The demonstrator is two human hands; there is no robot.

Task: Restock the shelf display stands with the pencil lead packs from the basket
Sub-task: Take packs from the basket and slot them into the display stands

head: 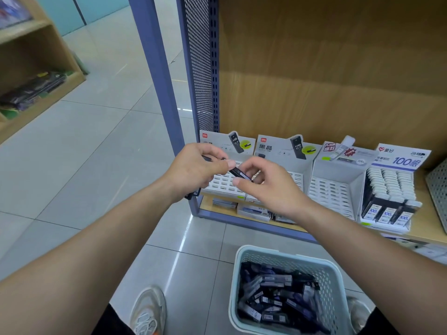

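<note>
My left hand [196,169] grips several dark pencil lead packs; their ends stick out above and below the fist. My right hand [263,182] pinches one black pack [238,172] between thumb and fingers, just right of the left thumb. Both hands hover in front of the two leftmost white display stands [223,182], whose slots look empty. A third stand [332,189] is also empty, and the fourth stand [389,197] is full of packs. On the floor below stands the pale blue basket [244,257], holding many loose packs [275,293].
The stands sit on a low wooden shelf [425,228] with a blue metal frame post [157,76] and perforated side panel. Boxes lie on the shelf under the stands. My shoes flank the basket on the tiled floor. Another wooden shelf unit [31,68] stands at far left.
</note>
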